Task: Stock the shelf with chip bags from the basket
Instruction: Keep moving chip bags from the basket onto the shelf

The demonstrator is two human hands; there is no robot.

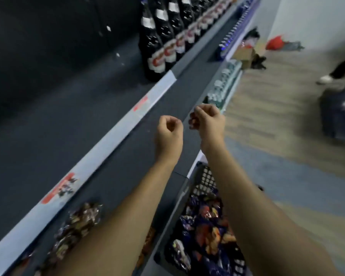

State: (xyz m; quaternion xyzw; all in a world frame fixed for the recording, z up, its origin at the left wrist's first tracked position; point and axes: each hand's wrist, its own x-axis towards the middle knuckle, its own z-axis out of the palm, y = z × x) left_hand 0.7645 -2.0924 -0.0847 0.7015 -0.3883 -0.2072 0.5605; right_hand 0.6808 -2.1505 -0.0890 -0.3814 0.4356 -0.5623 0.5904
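The left hand (pixel 168 134) and right hand (pixel 207 120) are held curled and empty above the shelf (pixel 127 156). A gap between placements is judged. Next, a chip bag (pixel 203 220) must be gripped from the basket (pixel 204 176).

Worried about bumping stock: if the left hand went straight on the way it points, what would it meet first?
Probably only the bare shelf board ahead of the left hand; the blue cans stand much farther along. Depth is unclear.
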